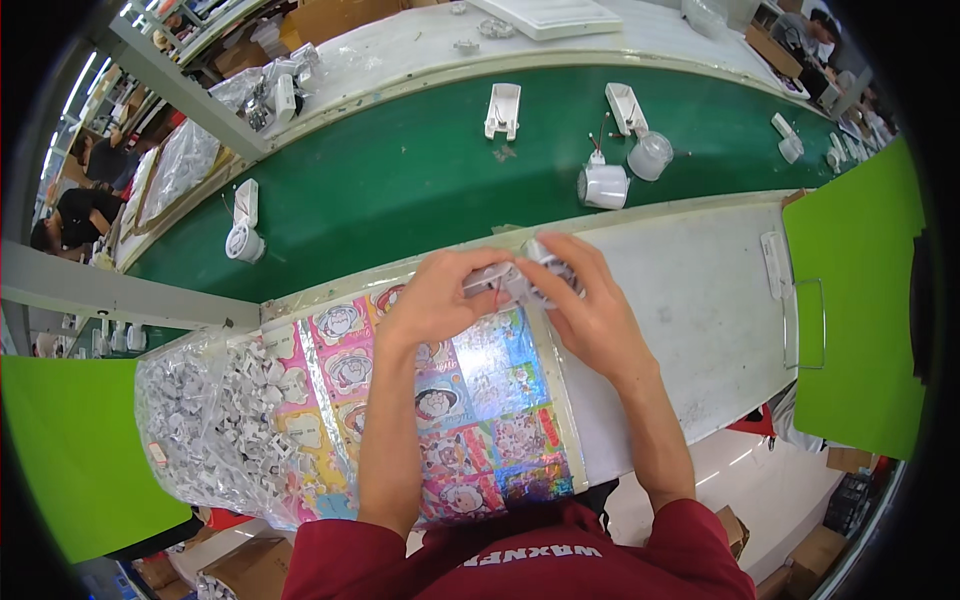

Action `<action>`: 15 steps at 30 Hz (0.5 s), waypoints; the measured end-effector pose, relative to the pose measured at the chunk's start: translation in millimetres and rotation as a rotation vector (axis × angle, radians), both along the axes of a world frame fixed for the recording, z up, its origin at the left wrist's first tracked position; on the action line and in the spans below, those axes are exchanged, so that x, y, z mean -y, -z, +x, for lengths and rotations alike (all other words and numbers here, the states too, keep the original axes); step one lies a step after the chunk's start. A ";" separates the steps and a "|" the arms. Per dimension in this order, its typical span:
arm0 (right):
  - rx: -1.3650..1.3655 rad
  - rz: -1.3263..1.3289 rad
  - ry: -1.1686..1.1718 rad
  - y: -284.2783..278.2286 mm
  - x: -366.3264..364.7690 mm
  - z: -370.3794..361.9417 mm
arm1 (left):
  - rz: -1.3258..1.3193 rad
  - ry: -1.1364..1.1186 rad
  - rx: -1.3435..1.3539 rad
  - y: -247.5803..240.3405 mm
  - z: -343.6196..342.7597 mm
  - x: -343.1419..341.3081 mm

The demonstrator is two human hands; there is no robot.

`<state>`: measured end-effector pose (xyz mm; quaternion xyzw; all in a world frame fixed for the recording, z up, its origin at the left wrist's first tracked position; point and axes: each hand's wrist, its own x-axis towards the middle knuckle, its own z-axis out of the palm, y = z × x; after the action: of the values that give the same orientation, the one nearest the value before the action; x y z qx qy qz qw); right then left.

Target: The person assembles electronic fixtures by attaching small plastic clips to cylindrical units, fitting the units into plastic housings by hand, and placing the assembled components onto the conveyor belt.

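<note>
My left hand (433, 297) pinches a white plastic handle piece (490, 281) between thumb and fingers, above the near worktop. My right hand (598, 312) grips a round white fan head (556, 272) that meets the handle's right end. A thin red wire shows by the handle. Fingers hide part of the joint, so I cannot tell whether the two parts are fastened. Under my left forearm lies a shiny sheet of colourful cartoon prints (440, 400). A clear plastic bag (190, 430) full of small white plastic parts rests on its left side.
Beyond the worktop runs a green conveyor belt (400, 170), with white handle shells (503, 110) and fan heads (604, 186) on it. Another fan assembly (244, 228) sits at its left. Bright green panels (860, 300) flank the worktop. A grey metal post (180, 85) stands far left.
</note>
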<state>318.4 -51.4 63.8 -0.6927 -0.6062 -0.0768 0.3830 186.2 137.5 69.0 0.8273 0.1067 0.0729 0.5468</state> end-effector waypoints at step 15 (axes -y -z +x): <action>-0.155 -0.103 0.289 13.7 -83.1 9.7 | 0.381 -0.721 0.487 -12.0 -10.6 -26.7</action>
<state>328.1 31.7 50.1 -0.7953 -0.4720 -0.0464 0.3775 175.6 164.2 81.0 0.7819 0.2405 0.4682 0.3342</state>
